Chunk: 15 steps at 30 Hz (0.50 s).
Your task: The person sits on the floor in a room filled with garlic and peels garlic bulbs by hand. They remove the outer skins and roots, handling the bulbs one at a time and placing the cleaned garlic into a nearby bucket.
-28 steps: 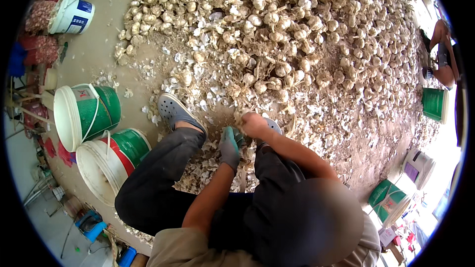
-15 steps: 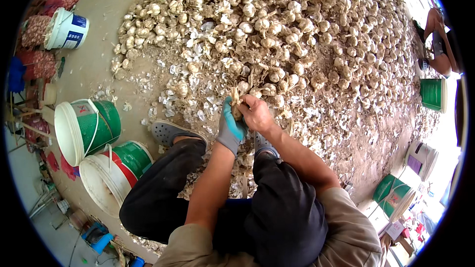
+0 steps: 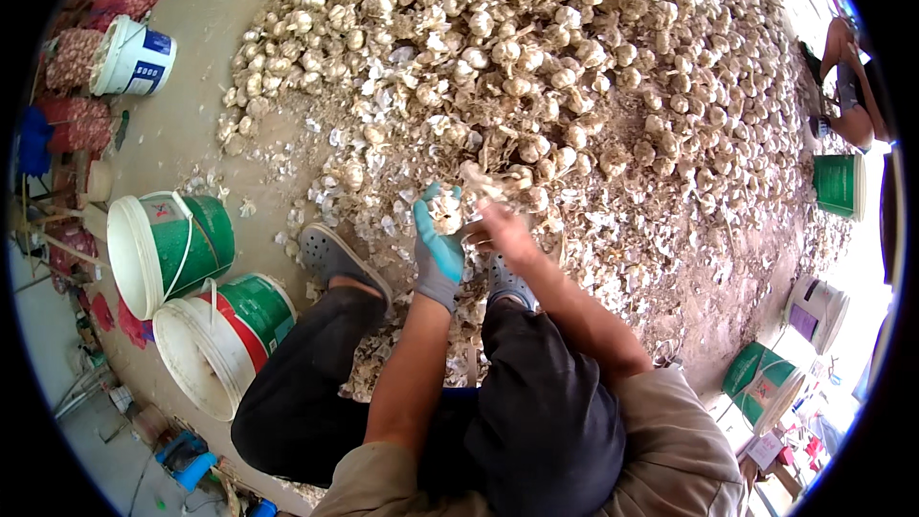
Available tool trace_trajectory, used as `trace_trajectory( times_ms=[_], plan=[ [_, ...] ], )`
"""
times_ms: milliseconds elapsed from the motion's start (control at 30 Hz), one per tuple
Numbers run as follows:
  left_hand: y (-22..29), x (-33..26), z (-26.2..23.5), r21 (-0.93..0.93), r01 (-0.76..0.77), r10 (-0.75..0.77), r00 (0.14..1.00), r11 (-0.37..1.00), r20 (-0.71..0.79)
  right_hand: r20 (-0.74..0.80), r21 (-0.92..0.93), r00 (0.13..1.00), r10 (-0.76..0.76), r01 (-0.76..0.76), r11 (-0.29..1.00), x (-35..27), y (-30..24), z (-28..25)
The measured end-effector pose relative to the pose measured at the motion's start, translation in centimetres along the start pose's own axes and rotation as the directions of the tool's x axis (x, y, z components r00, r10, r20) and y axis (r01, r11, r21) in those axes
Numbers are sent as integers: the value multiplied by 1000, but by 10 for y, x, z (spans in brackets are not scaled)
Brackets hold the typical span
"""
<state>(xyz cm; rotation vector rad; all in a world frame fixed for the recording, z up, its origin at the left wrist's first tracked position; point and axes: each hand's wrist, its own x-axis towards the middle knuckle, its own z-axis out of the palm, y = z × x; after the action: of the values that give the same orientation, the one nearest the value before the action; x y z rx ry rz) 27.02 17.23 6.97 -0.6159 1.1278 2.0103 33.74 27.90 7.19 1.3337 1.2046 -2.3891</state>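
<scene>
My left hand [image 3: 437, 251], in a grey and teal glove, holds a garlic bulb [image 3: 446, 212] cupped in its palm and fingers. The pale bulb faces up, with loose skin about it. Close on the right of it is my bare right hand [image 3: 509, 234], smeared by motion, so its fingers and anything in them cannot be made out. Beyond both hands spreads a large heap of garlic bulbs [image 3: 517, 57] with dry stalks. White peeled skins [image 3: 383, 196] litter the floor around them.
Two green and white buckets [image 3: 206, 239] lie tipped on the left, beyond my grey clogs [image 3: 340, 263]. Farther off are a white bucket [image 3: 144, 57] and red net sacks [image 3: 77, 124]. Several buckets [image 3: 761, 378] line the right, where another person's legs [image 3: 847, 86] show.
My right hand has come away from the bulb's top and moved slightly right and down. The bulb now lies uncovered in my left hand, which has shifted a little left.
</scene>
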Motion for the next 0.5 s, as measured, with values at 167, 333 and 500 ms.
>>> trace_trajectory(
  times_ms=[167,333,500],
  plan=[
    [17,-2,-5,143,144,-161,980,979,116,115,-391,969,-221,248,886,-9,-20,5],
    [13,3,-15,138,31,-65,968,990,243,328,-419,838,-437,543,727,-13,-28,1],
    [17,18,-8,88,130,-142,979,988,149,234,-520,881,-411,471,713,-17,-17,4]
  ],
)
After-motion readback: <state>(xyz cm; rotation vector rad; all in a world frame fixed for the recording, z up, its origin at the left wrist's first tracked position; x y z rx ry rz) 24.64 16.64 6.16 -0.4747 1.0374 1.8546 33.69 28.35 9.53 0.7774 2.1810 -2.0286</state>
